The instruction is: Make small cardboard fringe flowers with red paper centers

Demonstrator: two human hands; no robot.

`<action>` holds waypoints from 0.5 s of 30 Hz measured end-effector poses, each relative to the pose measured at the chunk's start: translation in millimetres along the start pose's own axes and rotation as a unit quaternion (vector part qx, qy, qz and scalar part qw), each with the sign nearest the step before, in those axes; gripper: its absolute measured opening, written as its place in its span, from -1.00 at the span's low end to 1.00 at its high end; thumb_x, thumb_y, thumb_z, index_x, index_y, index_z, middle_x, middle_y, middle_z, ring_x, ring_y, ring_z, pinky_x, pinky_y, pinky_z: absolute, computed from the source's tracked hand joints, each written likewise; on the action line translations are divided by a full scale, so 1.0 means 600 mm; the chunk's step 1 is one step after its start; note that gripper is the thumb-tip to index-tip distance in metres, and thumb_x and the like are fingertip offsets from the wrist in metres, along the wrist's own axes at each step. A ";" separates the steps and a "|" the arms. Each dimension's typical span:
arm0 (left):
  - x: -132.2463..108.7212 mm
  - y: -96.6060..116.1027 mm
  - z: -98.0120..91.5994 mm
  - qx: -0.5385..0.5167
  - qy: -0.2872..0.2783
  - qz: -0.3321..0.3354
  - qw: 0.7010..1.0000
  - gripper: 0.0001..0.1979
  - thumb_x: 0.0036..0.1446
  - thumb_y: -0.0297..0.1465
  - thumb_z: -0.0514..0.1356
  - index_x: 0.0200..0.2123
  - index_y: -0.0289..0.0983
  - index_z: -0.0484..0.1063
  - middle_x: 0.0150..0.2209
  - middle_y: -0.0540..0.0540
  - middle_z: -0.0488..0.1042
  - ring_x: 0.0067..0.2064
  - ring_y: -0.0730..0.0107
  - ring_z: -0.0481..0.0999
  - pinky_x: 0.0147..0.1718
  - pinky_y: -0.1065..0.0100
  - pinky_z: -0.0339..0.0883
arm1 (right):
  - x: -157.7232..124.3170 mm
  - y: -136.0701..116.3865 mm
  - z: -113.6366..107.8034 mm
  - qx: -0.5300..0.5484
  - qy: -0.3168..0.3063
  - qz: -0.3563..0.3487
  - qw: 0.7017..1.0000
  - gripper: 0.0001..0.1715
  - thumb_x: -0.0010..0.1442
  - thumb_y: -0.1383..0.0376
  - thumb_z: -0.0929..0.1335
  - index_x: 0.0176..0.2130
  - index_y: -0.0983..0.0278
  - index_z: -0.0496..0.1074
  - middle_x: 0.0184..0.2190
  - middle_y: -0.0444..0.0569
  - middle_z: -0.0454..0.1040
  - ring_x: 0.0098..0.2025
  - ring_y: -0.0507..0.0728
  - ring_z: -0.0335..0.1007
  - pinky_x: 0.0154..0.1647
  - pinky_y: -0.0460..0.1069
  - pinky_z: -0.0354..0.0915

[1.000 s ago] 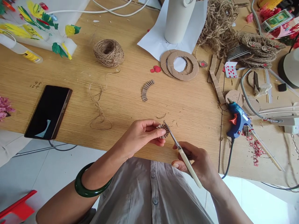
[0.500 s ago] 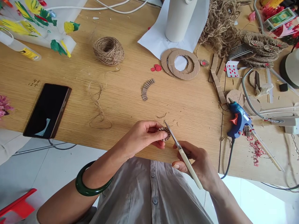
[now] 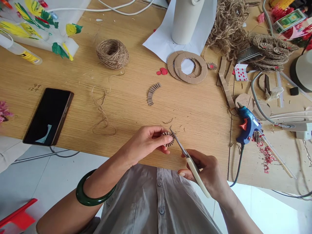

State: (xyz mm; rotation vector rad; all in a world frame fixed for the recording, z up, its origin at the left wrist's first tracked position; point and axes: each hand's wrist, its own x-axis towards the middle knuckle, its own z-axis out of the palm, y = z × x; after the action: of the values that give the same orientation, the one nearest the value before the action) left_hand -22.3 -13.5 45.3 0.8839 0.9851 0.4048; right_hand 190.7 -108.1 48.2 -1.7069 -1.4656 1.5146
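My left hand [image 3: 146, 143] pinches a small round corrugated cardboard rosette [image 3: 169, 139] at the near edge of the wooden table [image 3: 136, 110]. My right hand [image 3: 207, 174] grips cream-handled scissors [image 3: 188, 161], and their blade tips touch the rosette's right rim. A green bangle [image 3: 91, 195] sits on my left forearm. Tiny cardboard trimmings [image 3: 172, 122] lie on the table just beyond the rosette.
A curved corrugated strip [image 3: 152, 93], cardboard rings [image 3: 188, 67], a twine ball [image 3: 112, 54] and loose twine [image 3: 102, 110] lie farther out. A black phone [image 3: 48, 116] rests at the left, a blue glue gun [image 3: 247, 125] at the right. A white cylinder [image 3: 185, 19] stands at the back.
The scissors and the rosette have shifted very slightly; both hands keep their hold. The view has drifted a little.
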 end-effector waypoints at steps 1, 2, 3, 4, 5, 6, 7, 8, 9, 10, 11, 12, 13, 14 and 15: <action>0.000 0.001 0.001 -0.001 0.001 0.003 1.000 -0.78 0.13 -0.24 0.30 -0.36 -0.30 0.48 -0.38 0.04 0.40 -0.38 0.46 0.53 -0.30 0.39 0.44 | 0.000 -0.001 -0.001 0.001 0.000 0.001 1.000 -0.44 0.04 -0.06 0.51 -0.23 0.36 0.50 -0.60 -0.23 0.11 -0.53 -0.01 -0.05 -0.56 -0.06 -0.06; 0.001 0.002 0.001 -0.004 0.002 0.006 1.000 -0.78 0.13 -0.24 0.30 -0.36 -0.30 0.48 -0.38 0.03 0.40 -0.38 0.46 0.51 -0.30 0.38 0.45 | 0.001 -0.002 -0.002 0.003 0.001 0.002 1.000 -0.43 0.04 -0.07 0.50 -0.22 0.36 0.49 -0.61 -0.24 0.11 -0.53 -0.01 -0.05 -0.57 -0.06 -0.06; 0.001 0.003 0.002 -0.006 0.004 0.010 1.000 -0.78 0.13 -0.24 0.30 -0.37 -0.30 0.48 -0.38 0.03 0.39 -0.37 0.46 0.49 -0.30 0.37 0.46 | 0.002 -0.004 -0.003 0.008 0.002 0.003 1.000 -0.41 0.03 -0.09 0.50 -0.21 0.36 0.49 -0.61 -0.24 0.12 -0.54 -0.01 -0.03 -0.57 -0.06 -0.05; 0.002 0.003 0.002 -0.008 0.005 0.015 1.000 -0.77 0.13 -0.24 0.30 -0.39 -0.30 0.47 -0.39 0.03 0.38 -0.37 0.46 0.47 -0.30 0.36 0.46 | 0.003 -0.007 -0.005 0.012 0.005 0.003 1.000 -0.39 0.03 -0.11 0.49 -0.20 0.35 0.49 -0.61 -0.24 0.13 -0.54 0.00 -0.01 -0.57 -0.06 -0.03; 0.002 0.004 0.002 -0.008 0.007 0.017 1.000 -0.76 0.13 -0.23 0.29 -0.41 -0.30 0.46 -0.40 0.04 0.38 -0.37 0.46 0.47 -0.30 0.36 0.45 | 0.004 -0.011 -0.007 0.018 0.009 0.003 1.000 -0.37 0.03 -0.12 0.48 -0.19 0.35 0.48 -0.61 -0.22 0.17 -0.54 0.00 0.03 -0.57 -0.07 0.00; 0.002 0.004 0.001 -0.004 0.010 0.016 1.000 -0.75 0.13 -0.22 0.29 -0.43 -0.30 0.45 -0.42 0.04 0.37 -0.38 0.45 0.47 -0.29 0.35 0.44 | 0.005 -0.015 -0.009 0.024 0.013 0.004 1.000 -0.36 0.04 -0.13 0.48 -0.18 0.35 0.48 -0.59 -0.20 0.21 -0.53 0.01 0.08 -0.56 -0.07 0.05; 0.002 0.003 0.001 0.004 0.011 0.013 1.000 -0.74 0.14 -0.21 0.28 -0.44 -0.29 0.44 -0.44 0.05 0.37 -0.38 0.45 0.49 -0.28 0.35 0.42 | 0.006 -0.019 -0.011 0.033 0.017 0.006 0.999 -0.36 0.05 -0.13 0.47 -0.16 0.34 0.47 -0.57 -0.18 0.25 -0.52 0.02 0.13 -0.56 -0.07 0.09; 0.001 0.003 0.001 0.013 0.014 0.009 1.000 -0.73 0.15 -0.20 0.27 -0.44 -0.29 0.44 -0.45 0.05 0.38 -0.38 0.44 0.51 -0.27 0.35 0.40 | 0.008 -0.023 -0.012 0.043 0.021 0.009 0.999 -0.38 0.07 -0.12 0.46 -0.15 0.34 0.46 -0.55 -0.16 0.29 -0.51 0.03 0.18 -0.55 -0.07 0.14; 0.001 0.003 0.000 0.023 0.016 0.007 1.000 -0.72 0.16 -0.19 0.27 -0.43 -0.29 0.45 -0.44 0.05 0.40 -0.38 0.43 0.53 -0.25 0.35 0.38 | 0.010 -0.027 -0.012 0.052 0.027 0.010 0.998 -0.40 0.09 -0.10 0.45 -0.14 0.34 0.45 -0.54 -0.14 0.32 -0.52 0.03 0.21 -0.54 -0.07 0.18; 0.001 0.002 0.001 0.030 0.016 0.008 0.999 -0.73 0.17 -0.19 0.26 -0.40 -0.29 0.48 -0.42 0.03 0.43 -0.37 0.43 0.55 -0.23 0.35 0.37 | 0.012 -0.030 -0.012 0.060 0.036 0.011 0.998 -0.44 0.12 -0.07 0.44 -0.14 0.35 0.45 -0.52 -0.13 0.35 -0.52 0.03 0.23 -0.53 -0.06 0.22; 0.000 0.002 0.002 0.033 0.016 0.010 0.999 -0.75 0.17 -0.20 0.26 -0.35 -0.29 0.51 -0.37 0.02 0.46 -0.36 0.43 0.55 -0.23 0.35 0.37 | 0.016 -0.032 -0.011 0.065 0.046 0.008 0.997 -0.47 0.13 -0.03 0.44 -0.14 0.35 0.45 -0.51 -0.12 0.37 -0.51 0.03 0.26 -0.51 -0.06 0.25; 0.000 0.003 0.003 0.032 0.015 0.014 0.999 -0.77 0.17 -0.22 0.27 -0.29 -0.28 0.53 -0.32 0.00 0.49 -0.36 0.44 0.55 -0.22 0.35 0.37 | 0.020 -0.034 -0.009 0.069 0.058 0.002 0.996 -0.51 0.15 0.00 0.44 -0.14 0.35 0.44 -0.49 -0.10 0.39 -0.50 0.03 0.28 -0.49 -0.05 0.28; -0.001 0.003 0.005 0.031 0.013 0.017 0.999 -0.77 0.16 -0.24 0.27 -0.23 -0.28 0.55 -0.26 -0.02 0.51 -0.36 0.46 0.54 -0.23 0.35 0.38 | 0.025 -0.036 -0.007 0.074 0.069 -0.007 0.995 -0.54 0.15 0.03 0.44 -0.13 0.34 0.44 -0.47 -0.09 0.41 -0.48 0.04 0.30 -0.45 -0.04 0.31; -0.001 0.004 0.008 0.030 0.011 0.020 0.999 -0.75 0.15 -0.26 0.28 -0.16 -0.27 0.55 -0.22 -0.04 0.52 -0.36 0.46 0.53 -0.24 0.35 0.40 | 0.030 -0.037 -0.004 0.080 0.080 -0.017 0.993 -0.56 0.16 0.06 0.44 -0.12 0.34 0.44 -0.44 -0.07 0.43 -0.45 0.05 0.33 -0.42 -0.04 0.34; -0.002 0.004 0.011 0.032 0.007 0.020 0.999 -0.71 0.14 -0.28 0.29 -0.09 -0.27 0.54 -0.20 -0.06 0.53 -0.35 0.47 0.52 -0.25 0.35 0.41 | 0.036 -0.039 -0.002 0.090 0.088 -0.026 0.992 -0.57 0.16 0.08 0.45 -0.11 0.33 0.43 -0.41 -0.06 0.45 -0.42 0.06 0.35 -0.38 -0.03 0.36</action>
State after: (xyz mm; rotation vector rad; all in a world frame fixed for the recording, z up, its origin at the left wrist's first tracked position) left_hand -17.3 -15.5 49.4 0.9610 0.9989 0.4168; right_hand 178.5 -80.4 58.2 -1.6361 -1.2348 1.3849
